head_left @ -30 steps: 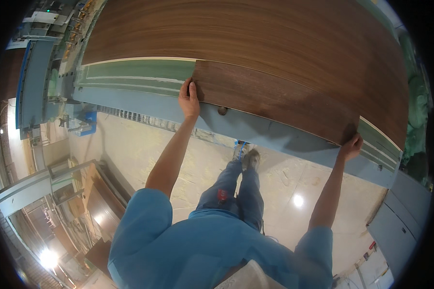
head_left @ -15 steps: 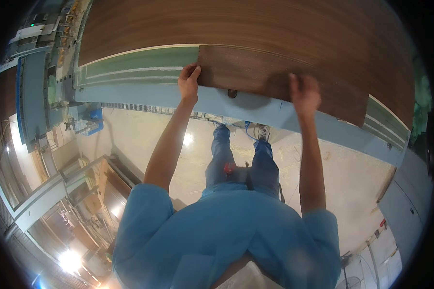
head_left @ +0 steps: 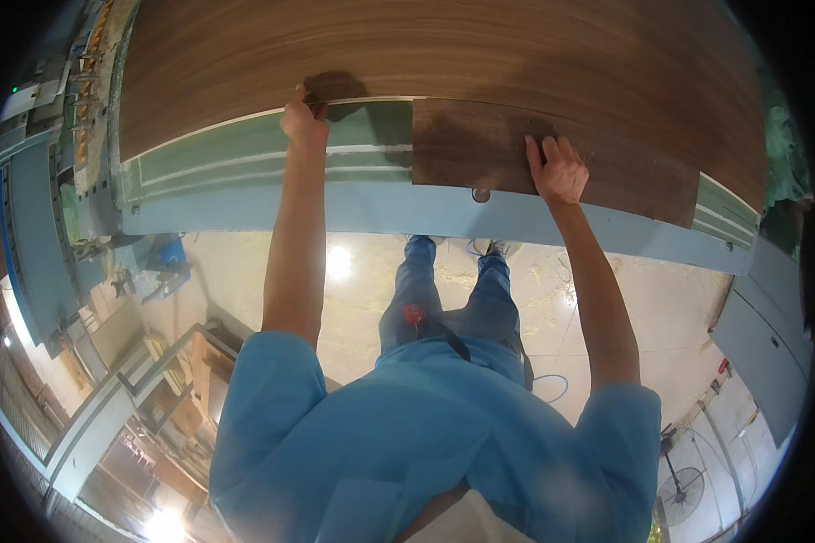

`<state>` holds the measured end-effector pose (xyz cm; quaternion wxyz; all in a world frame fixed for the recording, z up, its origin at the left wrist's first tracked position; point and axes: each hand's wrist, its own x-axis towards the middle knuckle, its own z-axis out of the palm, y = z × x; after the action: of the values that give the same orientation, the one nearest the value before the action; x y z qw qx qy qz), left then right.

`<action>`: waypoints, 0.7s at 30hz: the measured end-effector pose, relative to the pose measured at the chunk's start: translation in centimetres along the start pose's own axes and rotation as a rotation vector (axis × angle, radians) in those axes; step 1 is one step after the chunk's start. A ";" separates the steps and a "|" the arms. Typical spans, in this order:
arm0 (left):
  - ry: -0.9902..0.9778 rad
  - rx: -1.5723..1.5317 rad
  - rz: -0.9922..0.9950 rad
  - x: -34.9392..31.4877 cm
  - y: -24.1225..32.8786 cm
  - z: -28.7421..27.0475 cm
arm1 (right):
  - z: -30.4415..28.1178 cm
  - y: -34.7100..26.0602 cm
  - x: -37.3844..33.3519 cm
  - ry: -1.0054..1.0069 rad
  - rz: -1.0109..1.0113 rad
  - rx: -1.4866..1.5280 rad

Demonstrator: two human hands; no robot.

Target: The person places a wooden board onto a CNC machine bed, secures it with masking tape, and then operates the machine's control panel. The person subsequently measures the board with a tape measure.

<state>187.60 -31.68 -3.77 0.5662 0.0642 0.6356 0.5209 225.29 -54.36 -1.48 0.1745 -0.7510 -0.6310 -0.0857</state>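
A large brown wood-grain board (head_left: 480, 54) covers the far part of the green machine bed (head_left: 213, 150). Along its near edge lies a smaller, darker brown wood-grain strip (head_left: 480, 149), its front edge close to the blue-grey front rail (head_left: 371, 210). My left hand (head_left: 306, 119) is at the large board's near edge, left of the strip, with thumb and fingers closed at that edge; its fingertips are partly hidden. On top of the strip, right of its middle, rests my right hand (head_left: 561, 170), fingers bent a little and thumb apart.
White lines run along the green bed. At the left stand a row of orange-tipped fittings (head_left: 83, 136) and a blue-grey machine part (head_left: 38, 237). A metal frame rack (head_left: 109, 398) is at lower left, a floor fan (head_left: 682, 486) at lower right. A blue hose (head_left: 552, 387) lies on the floor.
My left hand has left the strip's left end and moved left and farther away to the large board's edge. My right hand, blurred before, now rests on the strip. The view has shifted.
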 end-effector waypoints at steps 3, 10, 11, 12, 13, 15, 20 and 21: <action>-0.048 -0.122 -0.067 0.9 -0.2 -0.4 | 0.1 0.1 0.2 -0.038 -0.002 -0.008; -0.076 -0.107 -0.041 1.2 -0.7 -0.8 | 0.4 0.2 0.2 -0.051 0.059 -0.012; -0.072 -0.091 -0.033 1.1 -0.7 -0.8 | 0.5 0.2 0.2 -0.042 0.058 0.002; -0.083 -0.093 -0.030 1.1 -0.6 -0.7 | 0.5 0.2 0.2 -0.024 0.059 0.013; -0.071 -0.096 -0.036 1.0 -0.6 -0.7 | 0.5 0.2 0.1 -0.045 0.065 0.005; -0.055 -0.101 -0.042 0.8 -0.4 -0.6 | 0.6 0.2 0.2 -0.040 0.064 -0.012; -0.061 -0.125 -0.080 0.4 -0.1 -0.6 | 0.6 0.3 0.2 -0.068 0.080 -0.011; -0.083 -0.115 -0.066 0.4 -0.1 -0.6 | 0.6 0.3 0.2 -0.098 0.088 -0.009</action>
<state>187.01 -31.83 -4.25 0.6117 0.0321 0.5825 0.5344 225.60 -53.98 -2.05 0.1433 -0.7822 -0.6047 -0.0438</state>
